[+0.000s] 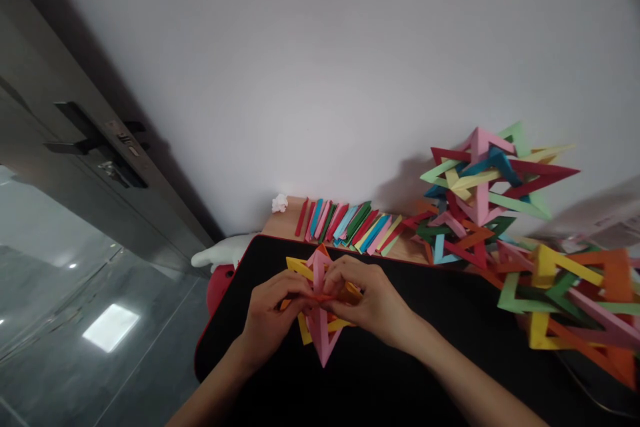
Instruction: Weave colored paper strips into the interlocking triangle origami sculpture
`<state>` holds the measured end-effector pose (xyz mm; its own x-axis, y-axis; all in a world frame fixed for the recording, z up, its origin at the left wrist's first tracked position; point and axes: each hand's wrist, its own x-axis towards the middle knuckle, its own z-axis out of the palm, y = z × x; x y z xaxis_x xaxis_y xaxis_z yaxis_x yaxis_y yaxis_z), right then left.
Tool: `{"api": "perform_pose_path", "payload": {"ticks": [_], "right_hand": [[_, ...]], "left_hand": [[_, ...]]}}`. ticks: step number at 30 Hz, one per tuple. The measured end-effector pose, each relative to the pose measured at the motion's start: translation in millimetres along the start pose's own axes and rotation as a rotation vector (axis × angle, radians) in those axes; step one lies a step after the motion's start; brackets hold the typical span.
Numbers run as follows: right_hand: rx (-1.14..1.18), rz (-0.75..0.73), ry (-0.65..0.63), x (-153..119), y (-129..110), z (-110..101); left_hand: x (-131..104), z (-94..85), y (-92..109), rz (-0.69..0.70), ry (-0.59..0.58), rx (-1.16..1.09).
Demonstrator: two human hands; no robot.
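Note:
A folded-paper star (324, 347) in pink, yellow and orange sits over the black mat, with both hands on it. My left hand (273, 310) is closed, its thumb and fingers pinching an orange-red paper strip (320, 297) at the star's middle. From the other side, my right hand (363, 293) pinches the same strip, fingers bent and thumb underneath. The pink points stick out above and below the hands. Fingers hide much of the star's centre, so I cannot see how the strip sits among the other pieces.
Folded paper strips (345, 223) in several colours lie in a row by the wall. Finished paper stars (483, 177) are stacked at the right, with a larger yellow and orange one (575, 307) nearer. A crumpled white paper (280, 203) lies at the back left. A grey door (95, 140) stands left.

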<state>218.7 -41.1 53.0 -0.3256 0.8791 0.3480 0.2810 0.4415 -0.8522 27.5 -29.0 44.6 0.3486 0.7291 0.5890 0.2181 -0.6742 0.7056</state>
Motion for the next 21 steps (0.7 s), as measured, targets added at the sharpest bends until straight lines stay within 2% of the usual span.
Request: {"api": "perform_pose_path", "payload": {"ticks": [11, 21], "right_hand": [[-0.037, -0.064, 0.002, 0.5, 3.9, 1.0], [-0.048, -0.090, -0.005, 1.7, 2.5, -0.2]], "left_hand": [[-5.7, 2.4, -2.6, -0.205, 0.019, -0.127], [-1.3, 0.8, 1.6, -0.374, -0.041, -0.283]]}}
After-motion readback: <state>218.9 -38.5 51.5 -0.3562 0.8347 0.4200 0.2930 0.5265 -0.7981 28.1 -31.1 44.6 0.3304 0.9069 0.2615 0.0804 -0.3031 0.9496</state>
